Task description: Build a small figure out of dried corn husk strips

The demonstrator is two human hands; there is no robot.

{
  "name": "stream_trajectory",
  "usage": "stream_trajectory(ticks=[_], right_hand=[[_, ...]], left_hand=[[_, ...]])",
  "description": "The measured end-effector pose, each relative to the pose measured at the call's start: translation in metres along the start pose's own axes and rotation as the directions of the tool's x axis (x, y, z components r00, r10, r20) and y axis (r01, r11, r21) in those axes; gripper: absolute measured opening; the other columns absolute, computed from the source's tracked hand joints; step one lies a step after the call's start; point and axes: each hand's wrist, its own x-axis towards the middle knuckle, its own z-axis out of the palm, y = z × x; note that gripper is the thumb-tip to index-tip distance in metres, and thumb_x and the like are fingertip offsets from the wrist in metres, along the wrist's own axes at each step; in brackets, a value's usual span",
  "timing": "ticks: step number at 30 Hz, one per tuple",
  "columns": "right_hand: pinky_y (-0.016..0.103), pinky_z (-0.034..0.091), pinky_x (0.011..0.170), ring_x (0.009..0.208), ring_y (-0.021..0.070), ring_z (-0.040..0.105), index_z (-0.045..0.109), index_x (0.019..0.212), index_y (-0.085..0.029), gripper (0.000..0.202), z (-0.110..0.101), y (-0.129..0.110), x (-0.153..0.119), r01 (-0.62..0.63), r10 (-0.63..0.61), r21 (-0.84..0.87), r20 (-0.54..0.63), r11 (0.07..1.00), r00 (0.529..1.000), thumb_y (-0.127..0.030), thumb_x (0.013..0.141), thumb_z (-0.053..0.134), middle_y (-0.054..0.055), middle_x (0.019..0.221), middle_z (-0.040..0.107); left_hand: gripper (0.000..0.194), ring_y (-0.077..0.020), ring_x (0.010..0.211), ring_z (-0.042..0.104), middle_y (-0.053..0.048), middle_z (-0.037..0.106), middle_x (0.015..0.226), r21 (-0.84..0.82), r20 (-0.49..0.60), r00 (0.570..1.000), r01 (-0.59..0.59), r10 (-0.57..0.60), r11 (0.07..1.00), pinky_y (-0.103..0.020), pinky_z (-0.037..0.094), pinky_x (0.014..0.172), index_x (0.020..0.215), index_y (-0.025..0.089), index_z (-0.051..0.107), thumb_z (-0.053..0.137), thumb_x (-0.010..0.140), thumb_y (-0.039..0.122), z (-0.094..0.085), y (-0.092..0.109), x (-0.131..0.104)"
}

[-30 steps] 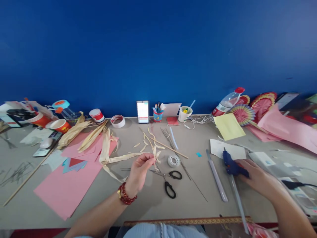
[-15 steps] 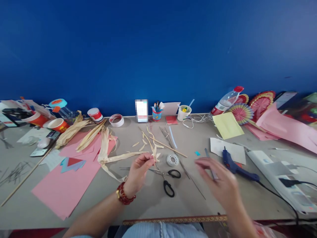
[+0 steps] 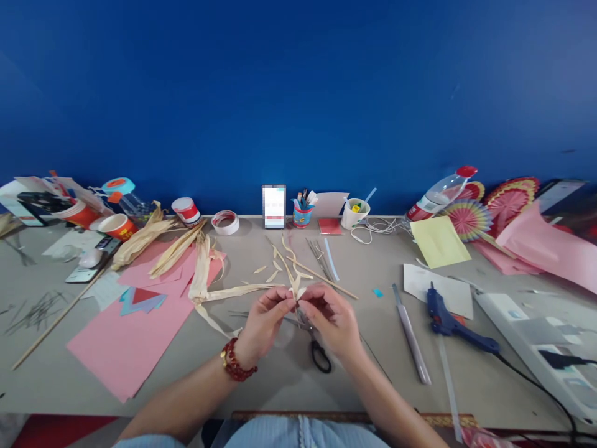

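Observation:
My left hand [image 3: 267,325], wearing red beads at the wrist, pinches a small piece of dried corn husk [image 3: 297,288] between thumb and fingers. My right hand [image 3: 332,318] meets it there, its fingertips closed on the same piece. Just beyond my fingers lie thin husk strips [image 3: 285,264] on the table. Under my hands are scissors [image 3: 321,357] with black handles, their blades partly covered. A long husk strip [image 3: 242,290] runs leftward to a knotted husk bundle [image 3: 199,280].
Pink paper [image 3: 125,348] and dried husks [image 3: 142,242] cover the left side. On the right lie a utility knife [image 3: 413,339], a blue glue gun [image 3: 454,323] with its cable and a white power strip [image 3: 536,354]. Cups, a masking tape roll [image 3: 224,223] and a tilted bottle [image 3: 441,194] line the wall.
My right hand has moved left from beside the utility knife to the husk piece in my left hand, closing its fingertips there. The knife is now uncovered; the small tape roll is hidden.

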Motion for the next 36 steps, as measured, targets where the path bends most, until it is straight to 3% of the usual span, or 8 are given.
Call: stream_trajectory(ticks=[20, 36], right_hand=[[0.024, 0.051, 0.058, 0.064, 0.0119, 0.058, 0.063, 0.082, -0.021, 0.011, 0.005, 0.012, 0.002, -0.081, 0.081, 0.313, 0.013, 0.946, 0.997, -0.030, 0.086, 0.068, 0.002, 0.084, 0.059], [0.026, 0.051, 0.057, 0.061, 0.0122, 0.059, 0.064, 0.081, -0.021, 0.014, 0.006, 0.018, 0.002, -0.120, 0.120, 0.371, 0.023, 0.921, 0.993, -0.033, 0.085, 0.070, 0.002, 0.083, 0.061]], left_hand=[[0.009, -0.0105, 0.072, 0.057, 0.000, 0.066, 0.076, 0.070, 0.059, 0.997, -0.054, 0.050, 0.996, -0.022, 0.046, 0.072, 0.077, 0.017, 0.070, 0.077, 0.076, 0.022, -0.004, -0.007, 0.001], [0.009, -0.0105, 0.070, 0.059, 0.000, 0.065, 0.076, 0.112, 0.054, 0.995, -0.090, 0.085, 0.990, -0.023, 0.048, 0.071, 0.080, 0.017, 0.069, 0.075, 0.078, 0.024, -0.004, -0.006, -0.001]])
